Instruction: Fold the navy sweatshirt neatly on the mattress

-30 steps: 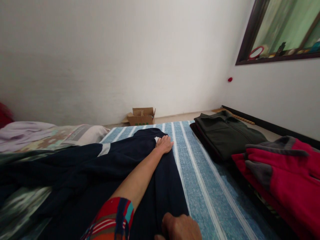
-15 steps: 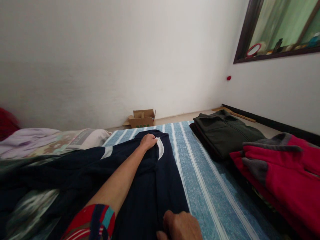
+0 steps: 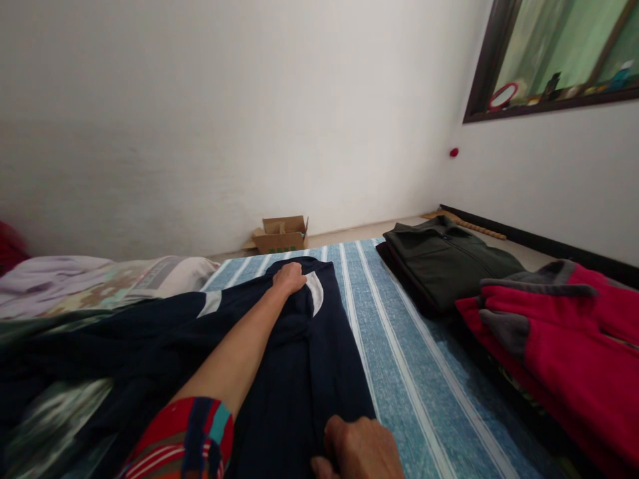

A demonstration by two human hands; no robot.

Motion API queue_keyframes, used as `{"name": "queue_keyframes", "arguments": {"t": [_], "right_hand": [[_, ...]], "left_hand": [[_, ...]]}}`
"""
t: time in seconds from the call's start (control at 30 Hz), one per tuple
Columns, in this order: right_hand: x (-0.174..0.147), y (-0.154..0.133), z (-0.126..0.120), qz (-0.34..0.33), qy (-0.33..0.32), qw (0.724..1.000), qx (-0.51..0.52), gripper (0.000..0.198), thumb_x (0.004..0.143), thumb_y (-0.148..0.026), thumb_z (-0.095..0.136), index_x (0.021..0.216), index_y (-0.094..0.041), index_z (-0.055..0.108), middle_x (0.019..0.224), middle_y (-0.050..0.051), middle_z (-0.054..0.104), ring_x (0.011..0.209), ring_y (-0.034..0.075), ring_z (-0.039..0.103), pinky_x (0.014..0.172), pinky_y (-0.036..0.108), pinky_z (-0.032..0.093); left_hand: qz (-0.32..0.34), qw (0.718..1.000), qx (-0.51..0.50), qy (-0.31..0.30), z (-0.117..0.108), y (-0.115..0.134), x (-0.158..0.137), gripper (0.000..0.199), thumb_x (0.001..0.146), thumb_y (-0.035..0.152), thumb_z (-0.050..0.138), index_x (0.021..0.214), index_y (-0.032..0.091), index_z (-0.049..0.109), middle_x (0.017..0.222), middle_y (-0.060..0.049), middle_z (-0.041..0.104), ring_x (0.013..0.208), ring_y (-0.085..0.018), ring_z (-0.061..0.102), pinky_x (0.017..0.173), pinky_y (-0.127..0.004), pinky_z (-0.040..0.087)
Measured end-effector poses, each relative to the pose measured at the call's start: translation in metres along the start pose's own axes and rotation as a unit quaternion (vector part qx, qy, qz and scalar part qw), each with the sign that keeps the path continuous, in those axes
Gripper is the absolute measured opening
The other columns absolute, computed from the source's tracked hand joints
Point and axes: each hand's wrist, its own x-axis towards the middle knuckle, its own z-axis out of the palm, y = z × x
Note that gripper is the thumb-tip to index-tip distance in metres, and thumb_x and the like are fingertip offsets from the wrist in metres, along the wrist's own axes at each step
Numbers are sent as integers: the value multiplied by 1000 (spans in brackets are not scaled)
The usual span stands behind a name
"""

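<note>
A dark navy jacket [image 3: 279, 392] with white patches lies spread over the bed, one side folded over toward the middle. My left arm, in a striped red sleeve, stretches across it. At the far end, my left hand [image 3: 290, 279] is closed on the jacket's cloth beside a curved white patch. Close to me at the bottom, my right hand [image 3: 363, 449] has its fingers curled down on the jacket's near right edge, gripping the cloth there. Its fingertips are partly hidden.
Folded clothes lie on the right: a dark green jacket [image 3: 449, 263] and a pink one with grey trim [image 3: 564, 332]. Blue striped bedding [image 3: 399, 346] runs beneath. Pale blankets [image 3: 170, 276] lie at the left. Beyond the bed, a cardboard box [image 3: 281, 234] stands by the wall.
The whole view has shifted slightly, so everything sits a little further left and up. Both hands keep their places on the navy jacket.
</note>
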Motion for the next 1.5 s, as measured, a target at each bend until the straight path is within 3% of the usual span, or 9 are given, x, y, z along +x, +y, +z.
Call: {"name": "queue_keyframes", "arguments": {"t": [0.2, 0.4, 0.5, 0.67, 0.93, 1.07, 1.17, 1.37, 1.5], "right_hand": [[-1, 0, 1, 0, 10, 1000, 1, 24, 74, -31, 55, 93, -22, 68, 85, 11, 71, 80, 31, 67, 68, 39, 53], [-2, 1, 1, -8, 19, 1000, 11, 25, 74, -31, 54, 93, -22, 67, 85, 12, 71, 80, 34, 67, 67, 43, 52], [-2, 2, 0, -19, 21, 999, 16, 25, 75, -31, 53, 93, -21, 67, 86, 12, 71, 80, 35, 67, 68, 45, 52], [-3, 3, 2, -29, 33, 999, 19, 24, 75, -30, 52, 91, -19, 66, 84, 13, 71, 78, 35, 66, 65, 47, 52], [-9, 4, 2, -37, 78, 996, 19, 22, 77, -32, 52, 87, -19, 67, 83, 13, 71, 76, 33, 67, 64, 43, 52], [-11, 5, 3, -50, 91, 994, 30, 21, 78, -33, 51, 84, -20, 67, 81, 12, 71, 75, 30, 67, 62, 37, 51], [-12, 6, 2, -60, 98, 993, 25, 22, 79, -33, 50, 84, -20, 67, 81, 11, 71, 77, 30, 67, 63, 36, 49], [-17, 7, -9, -67, 67, 995, 31, 26, 80, -37, 51, 86, -18, 67, 87, 12, 70, 83, 29, 66, 64, 33, 46], [-23, 11, -15, -95, 50, 994, 35, 30, 80, -43, 51, 84, -18, 68, 85, 11, 70, 80, 27, 65, 60, 30, 42]], "left_hand": [[85, 994, 12, 67, 5, 35, -26, 26, 86, 21, 38, 102, 16, 58, 119, -14, 54, 118, -26, 44, 95, -36, 37], [175, 985, 3, 1, 36, 46, -21, 33, 90, 38, 39, 109, 16, 55, 134, -11, 47, 128, -23, 36, 103, -35, 29], [179, 984, 3, -20, 46, 46, -20, 36, 91, 36, 36, 114, 13, 53, 138, -14, 42, 132, -26, 30, 105, -41, 24], [193, 981, 0, -19, 43, 57, -40, 36, 91, 33, 35, 117, 13, 51, 142, -15, 37, 135, -27, 24, 108, -44, 17], [196, 980, -13, -38, 43, 63, -70, 43, 93, 35, 29, 124, 9, 44, 141, -18, 37, 132, -28, 31, 104, -44, 27], [216, 976, -15, -22, 36, 64, -90, 38, 94, 32, 26, 117, 13, 51, 138, -14, 43, 131, -25, 34, 106, -43, 25], [228, 973, -16, -22, 35, 64, -109, 39, 94, 33, 26, 122, 15, 48, 139, -12, 42, 131, -23, 34, 105, -42, 26], [218, 976, -20, -12, 34, 67, -135, 39, 94, 29, 26, 121, 13, 49, 139, -13, 43, 130, -23, 35, 107, -44, 22], [235, 971, -28, -40, 31, 67, -153, 39, 93, 29, 29, 126, 17, 45, 142, -9, 40, 132, -20, 32, 108, -41, 22]]}}
